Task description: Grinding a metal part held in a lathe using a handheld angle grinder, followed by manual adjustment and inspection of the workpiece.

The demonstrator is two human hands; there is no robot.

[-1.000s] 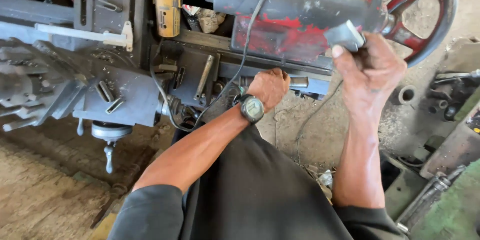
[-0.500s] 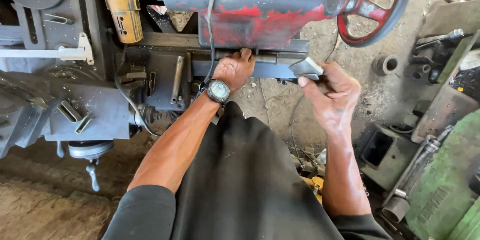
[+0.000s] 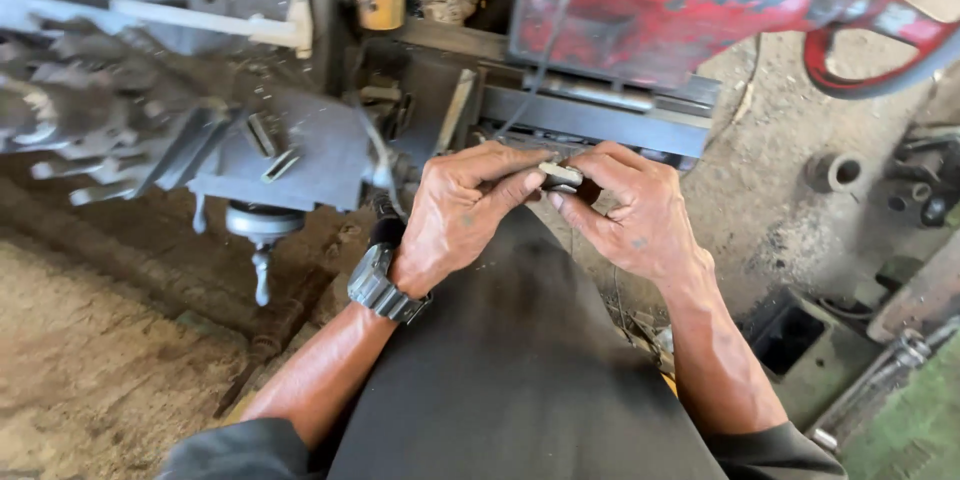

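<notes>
Fingers (image 3: 520, 185) of both hands around small metal piece (image 3: 561, 175)

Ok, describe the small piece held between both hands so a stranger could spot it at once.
Start at the red machine body at the top, then drop to the grey steel bar beneath it. Just below that bar the left hand and right hand meet, pinching a small pale metal piece between their fingertips. It is the only light, loose part there; everything around it is dark, fixed machinery.

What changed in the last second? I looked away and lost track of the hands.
The right hand came down from beside the red handwheel to meet the left hand; both now pinch a small metal piece. The wristwatch stayed on.
</notes>
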